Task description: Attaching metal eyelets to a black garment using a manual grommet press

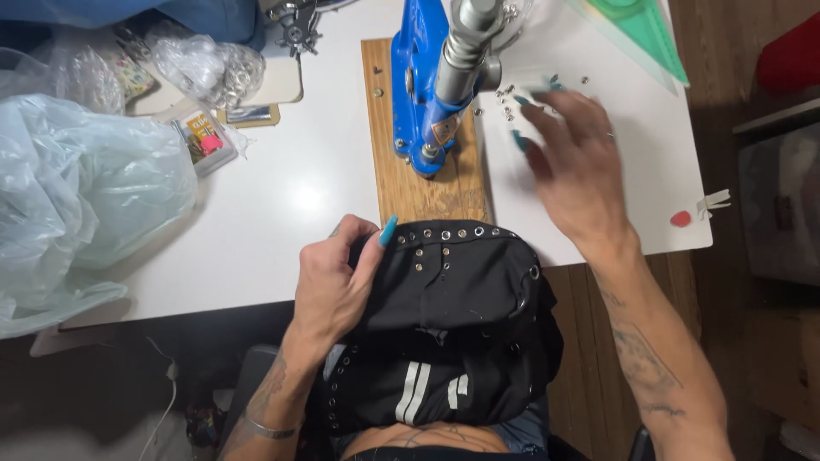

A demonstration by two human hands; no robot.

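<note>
At near edge of the white table (282,196):
Left hand (335,282): fingers gripping black studded fabric garment (453,290).
Right hand (576,162): fingers spread over small loose metal eyelets (506,109), far right.

— Where's the left hand (337,277)?

— Pressed palm-down on the near-left part of the black eyelet-studded fabric garment (453,282), fingers curled over its edge, forearm tattooed, a bangle at the wrist.

— And the right hand (572,162)?

— Beyond the garment's far-right corner, blurred, fingers spread and reaching away, tattooed forearm extended.

Sewing workshop: eyelet press (436,85), loose eyelets (509,104), worktable (290,188).
</note>
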